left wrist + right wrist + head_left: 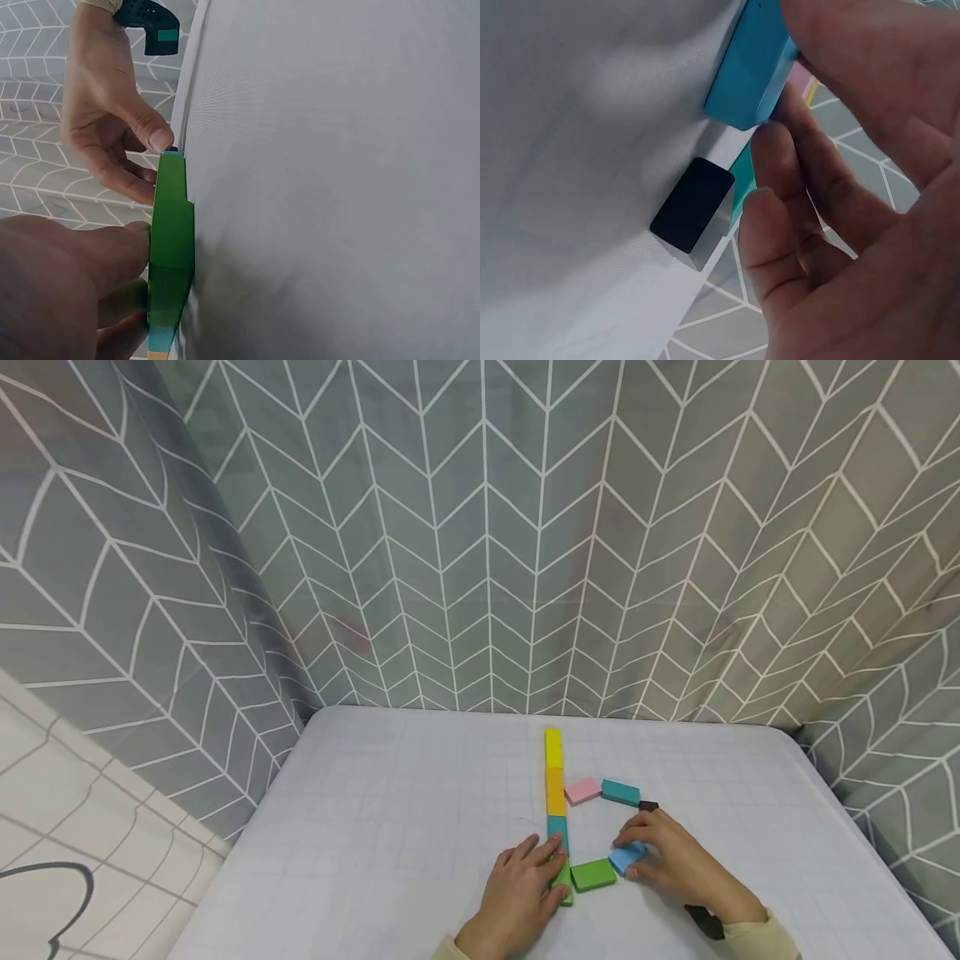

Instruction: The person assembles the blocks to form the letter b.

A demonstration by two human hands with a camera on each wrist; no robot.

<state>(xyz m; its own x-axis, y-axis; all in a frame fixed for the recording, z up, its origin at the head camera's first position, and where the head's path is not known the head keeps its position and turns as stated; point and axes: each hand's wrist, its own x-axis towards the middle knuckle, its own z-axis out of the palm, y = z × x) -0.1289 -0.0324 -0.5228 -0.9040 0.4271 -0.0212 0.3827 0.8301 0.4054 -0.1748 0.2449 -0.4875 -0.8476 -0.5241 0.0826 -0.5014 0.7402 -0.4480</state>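
Observation:
My right hand (663, 856) pinches a light blue block (627, 857) between thumb and fingers, at the right end of a green block (593, 875). In the right wrist view, the blue block (750, 67) stands beside the fingers, with a black block (694, 206) close by. My left hand (521, 893) rests on the lower part of a straight column, its fingers over a green block (566, 899) and a teal-blue block (557, 827). The left wrist view shows the green blocks (171, 232) edge-on beside the fingers.
Above in the column are an orange block (554, 792) and a yellow block (553, 748). A pink block (582, 791), a teal block (621, 792) and the black block (648, 806) curve off to the right. All lie on a white-covered table (390, 810) before a patterned curtain (510, 543).

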